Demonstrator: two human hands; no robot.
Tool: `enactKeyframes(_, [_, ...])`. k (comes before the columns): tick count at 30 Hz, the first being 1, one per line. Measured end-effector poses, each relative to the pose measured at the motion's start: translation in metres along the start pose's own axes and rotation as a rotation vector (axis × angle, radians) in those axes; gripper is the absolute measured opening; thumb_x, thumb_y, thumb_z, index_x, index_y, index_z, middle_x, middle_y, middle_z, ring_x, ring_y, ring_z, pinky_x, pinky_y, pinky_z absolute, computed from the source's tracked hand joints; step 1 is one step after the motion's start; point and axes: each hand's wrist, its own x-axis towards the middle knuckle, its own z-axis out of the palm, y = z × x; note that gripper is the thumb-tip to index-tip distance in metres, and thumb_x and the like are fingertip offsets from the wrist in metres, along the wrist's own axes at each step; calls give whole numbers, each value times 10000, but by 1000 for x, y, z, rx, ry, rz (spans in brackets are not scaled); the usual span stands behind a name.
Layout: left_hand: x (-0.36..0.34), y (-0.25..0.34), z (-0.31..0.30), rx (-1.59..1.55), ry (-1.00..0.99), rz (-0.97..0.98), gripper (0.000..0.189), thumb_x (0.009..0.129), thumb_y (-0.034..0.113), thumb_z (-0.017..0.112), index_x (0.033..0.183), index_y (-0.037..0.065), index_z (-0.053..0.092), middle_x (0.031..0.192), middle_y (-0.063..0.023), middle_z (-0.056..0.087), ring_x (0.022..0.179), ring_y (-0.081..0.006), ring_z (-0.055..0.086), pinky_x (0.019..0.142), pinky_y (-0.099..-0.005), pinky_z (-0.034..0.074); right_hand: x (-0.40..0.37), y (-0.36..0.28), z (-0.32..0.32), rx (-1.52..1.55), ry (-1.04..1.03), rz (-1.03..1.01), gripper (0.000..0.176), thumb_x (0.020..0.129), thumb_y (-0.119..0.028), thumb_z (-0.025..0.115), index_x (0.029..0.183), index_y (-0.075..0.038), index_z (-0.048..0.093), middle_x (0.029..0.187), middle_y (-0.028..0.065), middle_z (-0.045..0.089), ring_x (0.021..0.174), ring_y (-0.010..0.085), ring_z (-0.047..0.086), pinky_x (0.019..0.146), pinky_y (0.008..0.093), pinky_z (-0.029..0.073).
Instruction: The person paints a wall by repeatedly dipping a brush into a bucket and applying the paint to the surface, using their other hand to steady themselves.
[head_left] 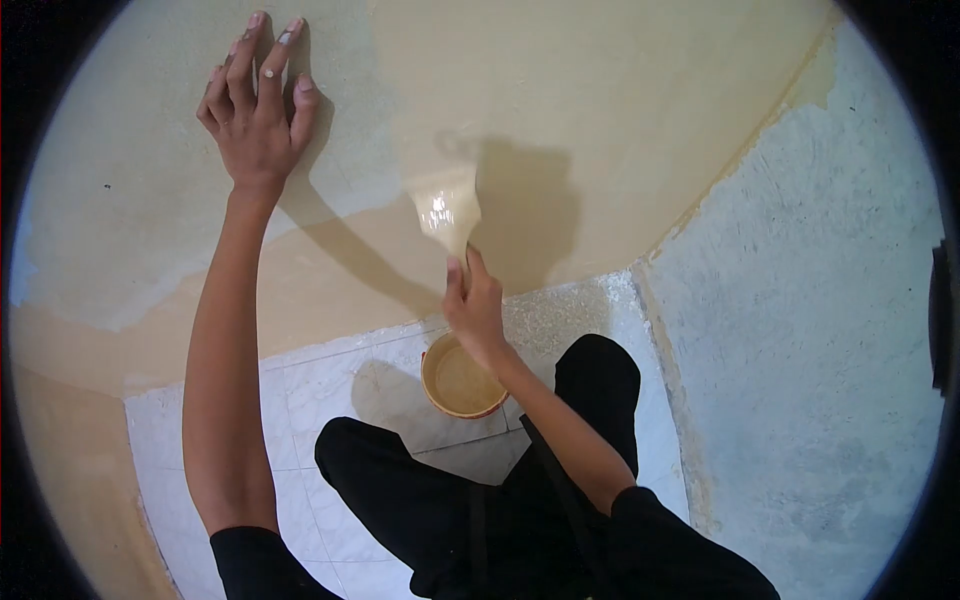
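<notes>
My right hand (474,307) grips the handle of a paintbrush (447,210), its wide head coated in glossy cream paint. The bristle end meets the wall (620,90) and looks slightly blurred. High on the left, my left hand (257,115) rests against the wall with fingers spread, and flecks of pale paint show on the fingers. Below my right hand a round paint tub (462,405) stands on the floor, with cream paint inside; my wrist covers part of its rim.
White tiles (330,480) cover the floor, speckled with paint along the wall. At right is a grey, unpainted wall (810,300), meeting the cream wall at a corner. My bent black-clad knees (597,375) flank the space near the tub. A dark object (940,320) sits at the far right edge.
</notes>
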Motion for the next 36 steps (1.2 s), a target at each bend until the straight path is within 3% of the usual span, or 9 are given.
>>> enactKeyframes(6, [1,-1,-1,6,12,-4,394,918,359,505,1300,309,592,1439,62,479,1244,-123,432,1048,-313,247,-51,44,-20,-192,-108,112,296,985,-153,530,1227,17,553,755,222,644,567,249,641,531,360,476])
enactKeyframes(13, [1,0,-1,-3,19,9,398,932,349,491,1314,282,580,1448,41,476,1248,-124,445,1051,-319,242,10,-51,-27,-14,7,-67,304,947,-66,553,1230,42,533,752,236,630,624,335,654,568,377,490])
enactKeyframes(15, [3,1,-2,-6,17,13,398,934,350,489,1314,277,579,1451,41,473,1250,-121,444,1051,-318,241,35,-67,-24,21,60,-194,307,1002,-191,534,1205,36,565,681,100,584,542,101,476,493,280,421])
enactKeyframes(21, [3,2,-2,-5,11,9,396,935,356,485,1312,280,580,1449,45,472,1252,-122,438,1047,-316,242,20,-63,-25,109,56,-126,290,996,-188,553,1181,33,578,744,108,602,622,82,500,537,265,437])
enactKeyframes(23, [3,1,-3,-14,7,2,394,931,355,489,1307,287,582,1445,45,475,1250,-129,437,1047,-316,243,-17,-42,-42,30,-39,17,301,994,-199,562,1181,36,580,769,119,624,659,101,541,579,278,463])
enactKeyframes(26, [1,-1,-1,30,-15,-5,405,899,354,524,1293,295,593,1431,39,486,1243,-146,436,1036,-323,269,-53,2,-80,-57,-113,12,315,946,-135,576,1216,28,571,876,239,658,694,311,670,638,377,515])
enactKeyframes(30, [-1,-6,3,55,-55,101,503,962,336,398,1444,204,454,1548,-70,337,1399,-235,295,1116,-438,203,-37,8,-135,-383,-803,103,286,892,-135,588,1150,-16,623,944,252,654,850,430,638,725,421,521])
enactKeyframes(34, [-3,-5,1,109,-55,135,504,977,359,368,1459,219,422,1563,-56,314,1394,-225,306,1109,-438,202,-3,14,-123,-561,-1170,-71,264,840,-148,591,1027,27,653,850,280,641,812,441,632,706,467,500])
enactKeyframes(36, [-1,-9,6,166,-26,156,508,983,375,357,1465,224,408,1567,-53,307,1392,-224,308,1106,-439,204,14,6,-90,-765,-1433,129,242,774,-103,602,956,43,666,843,292,633,833,431,634,689,476,501])
